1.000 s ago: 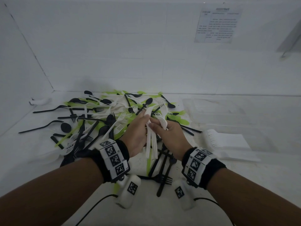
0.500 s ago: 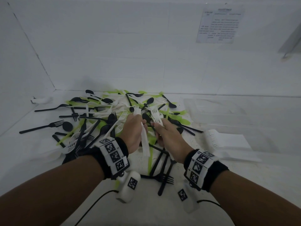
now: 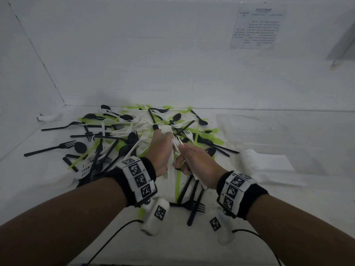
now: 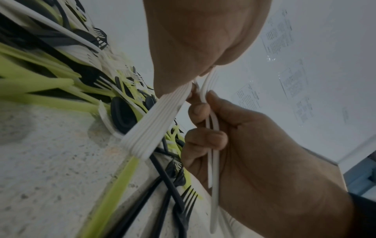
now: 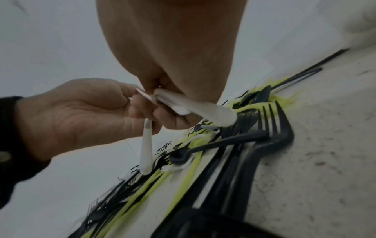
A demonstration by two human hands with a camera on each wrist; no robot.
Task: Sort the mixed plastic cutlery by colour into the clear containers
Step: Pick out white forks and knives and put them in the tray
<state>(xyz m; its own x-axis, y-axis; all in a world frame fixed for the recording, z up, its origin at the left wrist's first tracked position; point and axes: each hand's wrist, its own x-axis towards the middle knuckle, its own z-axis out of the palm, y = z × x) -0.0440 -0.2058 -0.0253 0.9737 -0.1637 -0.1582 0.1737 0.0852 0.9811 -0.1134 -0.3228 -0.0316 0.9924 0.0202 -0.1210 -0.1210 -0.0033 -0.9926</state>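
The white forks (image 4: 154, 119), thin ribbed plastic stacked handle to handle, sit in the curled left hand (image 3: 160, 150) above the mixed pile (image 3: 123, 139), while the right hand (image 3: 194, 162) pinches a couple more (count unclear). Gathering white seems underway. Next likely comes merging both bunches and carrying them to the clear container (image 3: 272, 131) at right, without snagging tines.

We see the cutlery heap (image 3: 123, 139) in three colours — black, white and lime green — on a pale speckled worktop (image 3: 192, 244). Our wristbands (image 3: 141, 179) are black with white blocks of black square code patterns; the forks in our hands are white.
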